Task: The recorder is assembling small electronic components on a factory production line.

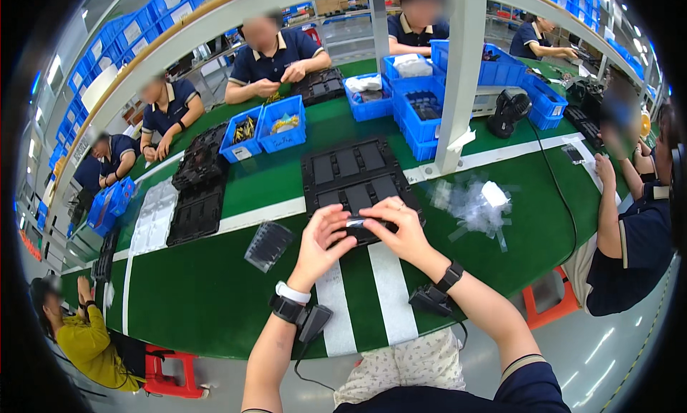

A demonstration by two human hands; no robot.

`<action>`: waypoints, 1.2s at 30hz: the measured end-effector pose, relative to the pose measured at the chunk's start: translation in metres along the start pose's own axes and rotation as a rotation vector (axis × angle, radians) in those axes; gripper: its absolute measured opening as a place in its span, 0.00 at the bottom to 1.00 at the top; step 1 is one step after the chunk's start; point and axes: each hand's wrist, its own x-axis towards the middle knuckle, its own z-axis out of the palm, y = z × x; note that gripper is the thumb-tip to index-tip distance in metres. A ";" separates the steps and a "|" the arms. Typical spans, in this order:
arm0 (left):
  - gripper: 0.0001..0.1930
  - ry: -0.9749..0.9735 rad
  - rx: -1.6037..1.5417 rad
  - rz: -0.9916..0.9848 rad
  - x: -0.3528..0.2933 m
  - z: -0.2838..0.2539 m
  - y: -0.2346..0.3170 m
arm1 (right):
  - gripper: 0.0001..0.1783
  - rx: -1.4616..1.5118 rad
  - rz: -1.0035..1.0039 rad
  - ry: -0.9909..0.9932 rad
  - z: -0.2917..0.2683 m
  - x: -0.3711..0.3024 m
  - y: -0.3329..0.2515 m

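Fingers (342, 225) of our left hand (323, 240) and right hand (401, 230) close together on a small dark flat part (356, 223), pinched at both ends above the green counter (215, 298), just over its near edge. Open green surface lies to our left, with a small clear tray (268, 245) there. Black compartment trays (354, 177) sit just behind the part. Blue bins (272, 127) farther back hold small pieces. Clear plastic wrappers (476, 205) lie right.
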 end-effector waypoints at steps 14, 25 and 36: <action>0.05 0.083 0.170 0.105 -0.006 0.009 -0.002 | 0.06 0.127 0.082 0.103 0.001 -0.002 0.004; 0.06 0.026 -0.012 0.063 -0.008 0.013 0.001 | 0.10 0.104 -0.045 -0.207 -0.007 0.005 -0.018; 0.07 -0.044 0.634 0.297 -0.016 0.033 0.016 | 0.08 -0.203 -0.119 0.247 -0.101 0.015 -0.061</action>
